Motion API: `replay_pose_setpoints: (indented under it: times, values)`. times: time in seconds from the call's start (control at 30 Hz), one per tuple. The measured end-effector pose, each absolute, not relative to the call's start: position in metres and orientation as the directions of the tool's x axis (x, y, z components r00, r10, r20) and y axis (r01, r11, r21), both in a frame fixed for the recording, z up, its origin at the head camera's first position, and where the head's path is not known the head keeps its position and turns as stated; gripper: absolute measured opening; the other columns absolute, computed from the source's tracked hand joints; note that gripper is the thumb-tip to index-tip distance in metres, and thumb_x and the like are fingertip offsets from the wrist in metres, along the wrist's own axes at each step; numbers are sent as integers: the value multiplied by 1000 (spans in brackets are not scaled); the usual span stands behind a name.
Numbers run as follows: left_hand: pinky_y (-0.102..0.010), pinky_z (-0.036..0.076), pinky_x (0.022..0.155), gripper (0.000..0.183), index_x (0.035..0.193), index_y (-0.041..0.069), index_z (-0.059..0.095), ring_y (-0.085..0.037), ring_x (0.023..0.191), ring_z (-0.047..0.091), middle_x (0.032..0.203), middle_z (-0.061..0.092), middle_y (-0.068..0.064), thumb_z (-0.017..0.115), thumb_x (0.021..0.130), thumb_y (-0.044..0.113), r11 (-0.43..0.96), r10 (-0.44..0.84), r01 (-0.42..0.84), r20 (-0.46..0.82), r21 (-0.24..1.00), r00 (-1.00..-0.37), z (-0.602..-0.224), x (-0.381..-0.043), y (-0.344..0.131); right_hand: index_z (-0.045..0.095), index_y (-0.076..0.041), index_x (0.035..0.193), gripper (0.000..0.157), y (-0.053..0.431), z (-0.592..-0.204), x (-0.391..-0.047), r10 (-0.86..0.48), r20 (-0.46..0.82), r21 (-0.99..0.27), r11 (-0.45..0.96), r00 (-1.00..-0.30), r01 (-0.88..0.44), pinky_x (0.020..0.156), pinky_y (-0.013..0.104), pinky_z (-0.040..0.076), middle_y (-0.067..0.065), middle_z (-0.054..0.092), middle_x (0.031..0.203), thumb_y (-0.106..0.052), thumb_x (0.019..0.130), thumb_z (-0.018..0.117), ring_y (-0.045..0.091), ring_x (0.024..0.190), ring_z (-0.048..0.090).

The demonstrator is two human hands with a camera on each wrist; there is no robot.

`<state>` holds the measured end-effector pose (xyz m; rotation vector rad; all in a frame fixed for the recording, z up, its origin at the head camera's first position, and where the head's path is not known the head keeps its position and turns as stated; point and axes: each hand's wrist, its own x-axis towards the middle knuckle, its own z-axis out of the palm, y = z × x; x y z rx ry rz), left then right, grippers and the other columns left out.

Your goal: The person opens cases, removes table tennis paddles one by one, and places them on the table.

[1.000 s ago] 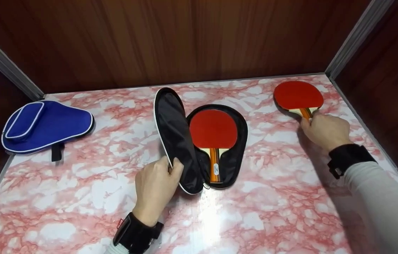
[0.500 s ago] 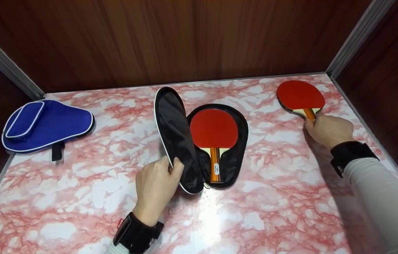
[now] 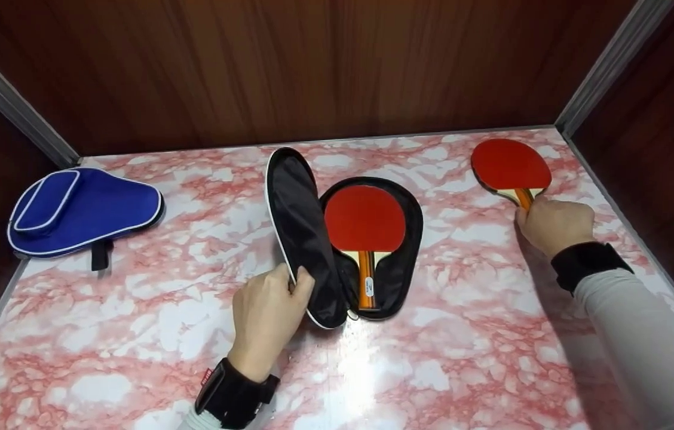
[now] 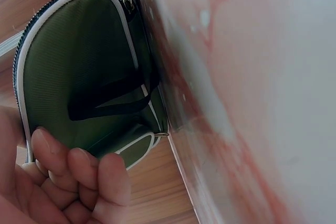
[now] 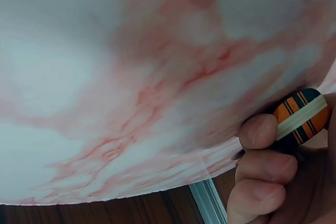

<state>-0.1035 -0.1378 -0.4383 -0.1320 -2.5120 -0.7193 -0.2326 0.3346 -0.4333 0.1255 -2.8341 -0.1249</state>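
Open case (image 3: 410, 263): black-lined, spread on the pink-and-white marbled table (image 3: 152, 334); one red paddle lies in its base, rubber face up, the whole handle inside the rim.
Case lid (image 3: 300, 230): raised and tilted to the left of the base, joined along that side; the left wrist view shows its outer face with pale piping, a zipper edge and a dark strap (image 4: 107, 106).
Cased paddle (image 3: 365, 220): blade toward the far end of the base, orange-striped handle toward the person.
Left hand (image 3: 268, 310): pinching the lid's edge between thumb and curled fingers.
Right hand (image 3: 555, 224): wrapped around the handle of a second red paddle (image 3: 511, 164), well apart from the open case; whether that blade touches the table cannot be told.
Blue case (image 3: 113, 203): at far left, pocket (image 3: 50, 200) on top; its inside is hidden.
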Motion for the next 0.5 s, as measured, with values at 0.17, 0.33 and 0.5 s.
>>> replay_pose_setpoints:
  times: [0.17,0.33,0.5]
  values:
    - [-47,39,45,42,61,18,45,-30,44,49,52,38,5,67,96,22,853,-45,232,509,467,-860,-439,-103,-136,45,-1,70,65,334,-428,-228,-29,186,93,996,-982,-11,46,50,42,13,44,52,-49,111,62,41,46,50]
    - [-46,39,45,43,61,18,44,-29,44,49,52,37,5,67,97,22,851,-47,226,498,473,-866,-439,-103,-136,47,5,72,73,326,-424,-220,-8,327,88,996,-945,23,46,57,45,24,49,62,-55,108,65,50,56,57]
    - [-46,39,45,43,61,18,45,-28,44,48,52,38,5,67,97,22,848,-48,225,493,479,-869,-438,-103,-137,55,18,102,67,301,-422,-205,-39,377,3,999,-925,-41,67,73,50,41,60,99,-48,109,66,62,91,60]
